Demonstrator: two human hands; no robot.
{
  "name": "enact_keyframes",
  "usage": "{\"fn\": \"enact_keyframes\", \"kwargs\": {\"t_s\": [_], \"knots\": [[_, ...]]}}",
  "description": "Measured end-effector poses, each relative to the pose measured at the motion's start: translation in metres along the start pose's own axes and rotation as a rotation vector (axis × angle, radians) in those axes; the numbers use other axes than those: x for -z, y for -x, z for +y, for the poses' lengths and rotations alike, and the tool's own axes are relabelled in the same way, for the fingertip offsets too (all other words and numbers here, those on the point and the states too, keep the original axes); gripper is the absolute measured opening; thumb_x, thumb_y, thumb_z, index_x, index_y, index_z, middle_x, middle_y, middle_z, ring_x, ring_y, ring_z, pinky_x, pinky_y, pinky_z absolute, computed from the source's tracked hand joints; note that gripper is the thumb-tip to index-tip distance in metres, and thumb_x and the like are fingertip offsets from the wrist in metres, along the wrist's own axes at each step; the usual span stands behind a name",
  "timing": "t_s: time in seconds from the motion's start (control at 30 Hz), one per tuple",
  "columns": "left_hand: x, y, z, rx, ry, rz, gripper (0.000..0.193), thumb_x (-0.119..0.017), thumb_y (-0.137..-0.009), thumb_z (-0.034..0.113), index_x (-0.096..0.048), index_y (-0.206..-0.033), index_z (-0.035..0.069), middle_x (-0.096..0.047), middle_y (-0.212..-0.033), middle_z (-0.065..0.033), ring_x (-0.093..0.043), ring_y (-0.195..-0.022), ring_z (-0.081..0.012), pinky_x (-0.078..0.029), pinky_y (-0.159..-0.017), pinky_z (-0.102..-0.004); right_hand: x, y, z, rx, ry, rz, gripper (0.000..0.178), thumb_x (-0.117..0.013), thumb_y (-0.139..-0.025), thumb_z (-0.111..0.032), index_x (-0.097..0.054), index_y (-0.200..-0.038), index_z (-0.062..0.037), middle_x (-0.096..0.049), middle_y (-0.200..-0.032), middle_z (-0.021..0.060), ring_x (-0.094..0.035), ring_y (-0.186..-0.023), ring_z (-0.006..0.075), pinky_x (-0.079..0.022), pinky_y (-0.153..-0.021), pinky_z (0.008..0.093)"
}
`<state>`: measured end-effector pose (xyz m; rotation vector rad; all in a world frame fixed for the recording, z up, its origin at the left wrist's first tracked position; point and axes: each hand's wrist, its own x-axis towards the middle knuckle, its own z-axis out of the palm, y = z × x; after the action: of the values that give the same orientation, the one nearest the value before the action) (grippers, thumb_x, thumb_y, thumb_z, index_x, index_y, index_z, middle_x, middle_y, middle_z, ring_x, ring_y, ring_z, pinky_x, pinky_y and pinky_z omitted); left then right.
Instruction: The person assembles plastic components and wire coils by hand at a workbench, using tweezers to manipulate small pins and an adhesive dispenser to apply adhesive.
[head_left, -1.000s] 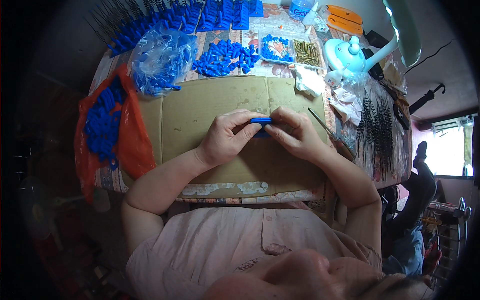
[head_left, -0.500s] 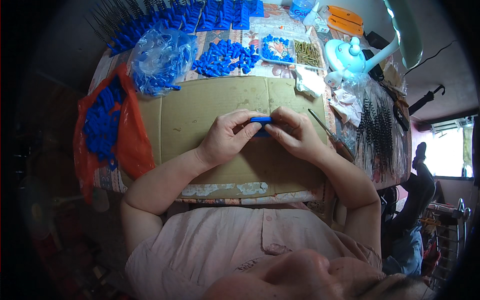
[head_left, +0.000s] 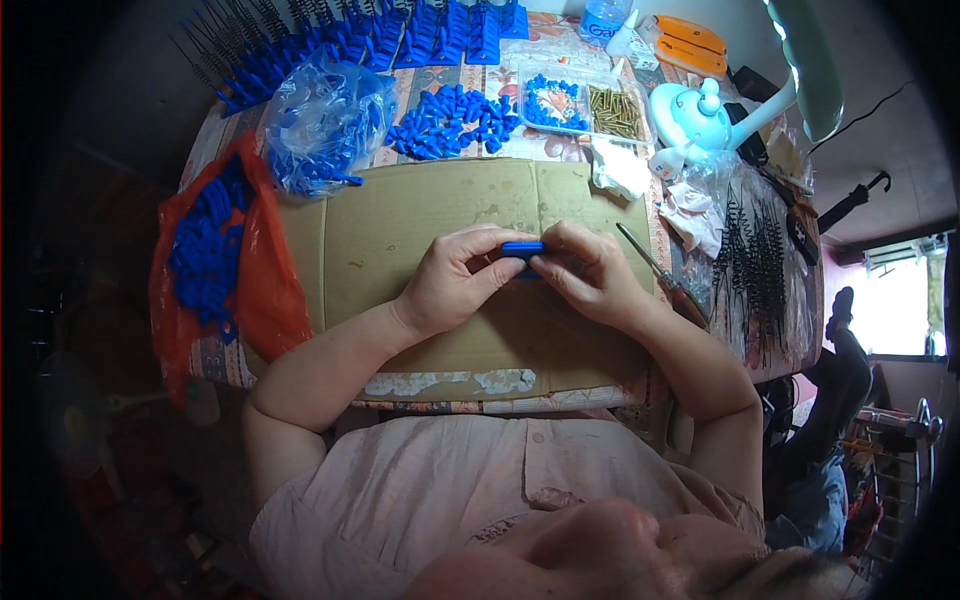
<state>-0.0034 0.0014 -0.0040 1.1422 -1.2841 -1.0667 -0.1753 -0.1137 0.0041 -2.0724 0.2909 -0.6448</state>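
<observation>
Over the middle of a brown cardboard sheet (head_left: 400, 215), the left hand (head_left: 452, 281) and right hand (head_left: 598, 277) pinch a blue piece (head_left: 523, 248) between thumbs and fingers, one at each end. Beyond the right hand lies a slanted screwdriver (head_left: 686, 302); well apart leftward, a red bag (head_left: 271, 282) holds blue parts (head_left: 204, 262).

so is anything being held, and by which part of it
A blue part, pinched at its left end by the left hand and its right end by the right hand.
</observation>
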Motion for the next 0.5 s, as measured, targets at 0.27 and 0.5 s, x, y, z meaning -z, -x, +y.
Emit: {"fn": "enact_keyframes", "kwargs": {"t_s": [0.27, 0.5], "knots": [[-0.0023, 0.0002, 0.0033, -0.042, 0.031, 0.010, 0.022, -0.054, -0.091, -0.001, -0.061, -0.111, -0.001, -0.060, -0.103, -0.0058, -0.059, -0.094, -0.0114, -0.053, -0.079, -0.0237, 0.0006, 0.0002, -0.0049, 0.000, -0.009, 0.001, 0.014, -0.065, -0.083, -0.008, -0.053, -0.085, -0.0025, -0.054, -0.063, 0.0112, -0.052, -0.052, 0.0183, -0.041, -0.050, 0.0313], [-0.0018, 0.0010, 0.0032, -0.038, 0.042, 0.015, 0.021, -0.054, -0.091, -0.001, -0.061, -0.111, -0.001, -0.059, -0.102, -0.0055, -0.059, -0.093, -0.0108, -0.052, -0.079, -0.0232, -0.0002, -0.0005, -0.0053, 0.041, -0.003, 0.018, 0.013, -0.065, -0.083, -0.007, -0.053, -0.084, -0.0028, -0.054, -0.063, 0.0129, -0.055, -0.052, 0.0234, -0.042, -0.050, 0.0325]]}}
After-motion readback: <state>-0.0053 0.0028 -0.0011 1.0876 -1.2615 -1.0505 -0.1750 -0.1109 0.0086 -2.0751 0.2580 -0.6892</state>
